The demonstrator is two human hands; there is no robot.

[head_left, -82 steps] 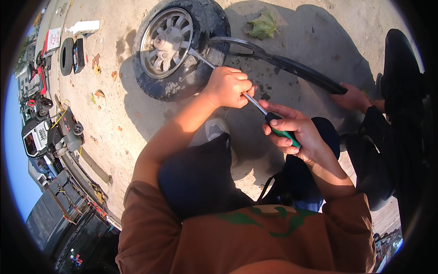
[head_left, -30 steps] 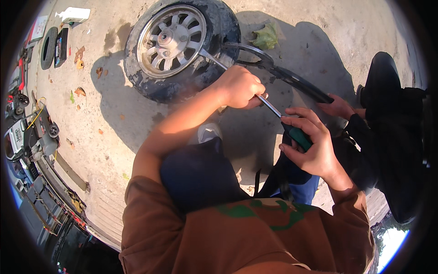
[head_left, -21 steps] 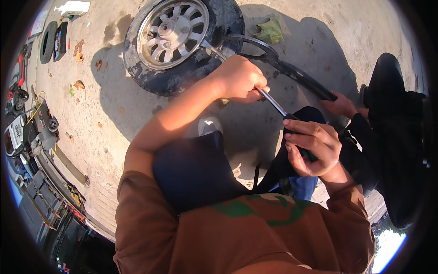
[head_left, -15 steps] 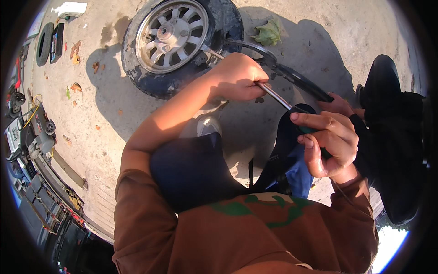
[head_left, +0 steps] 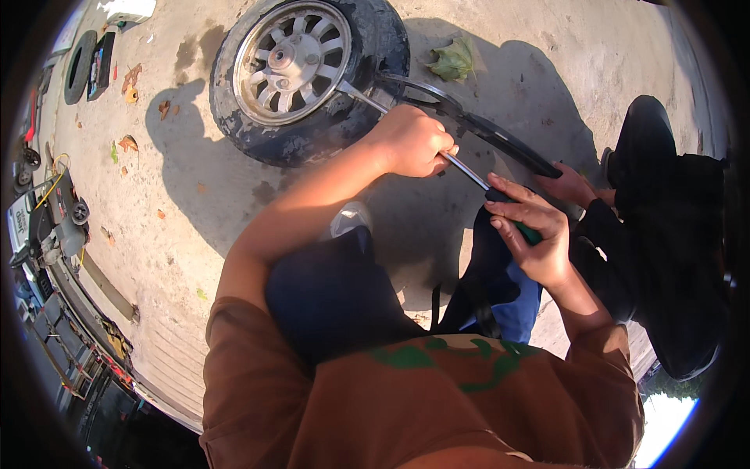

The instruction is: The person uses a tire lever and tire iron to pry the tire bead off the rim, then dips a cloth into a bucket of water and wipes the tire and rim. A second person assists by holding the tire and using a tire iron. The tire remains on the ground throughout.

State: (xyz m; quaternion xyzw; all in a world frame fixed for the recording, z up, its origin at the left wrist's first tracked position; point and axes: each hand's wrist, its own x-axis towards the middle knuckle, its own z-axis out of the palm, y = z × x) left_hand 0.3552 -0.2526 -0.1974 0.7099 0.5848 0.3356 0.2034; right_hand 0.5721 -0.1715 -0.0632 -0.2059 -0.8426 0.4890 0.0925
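Note:
My left hand (head_left: 414, 143) is closed around the metal shaft (head_left: 469, 170) of a long lever-like tool. My right hand (head_left: 541, 228) grips its green and black handle (head_left: 528, 233), lower and to the right. The shaft's far end rests at the edge of the silver spoked rim (head_left: 306, 56), on a worn, scuffed black tyre (head_left: 258, 139) lying on the concrete. A second, dark long bar (head_left: 500, 134) also reaches the tyre; another person's hand (head_left: 569, 187) holds its end at the right.
The co-worker's dark-clothed leg (head_left: 656, 234) is close on my right. A dry leaf (head_left: 451, 59) lies beside the wheel. Upper left are a loose tyre (head_left: 78, 69), a black tool box (head_left: 100, 66) and a white container (head_left: 125, 9); machinery (head_left: 70, 223) lines the left edge.
My right hand on the handle moved right and down, then back up and left since half a second ago. My left hand shifted slightly along with the shaft; both still grip the tool.

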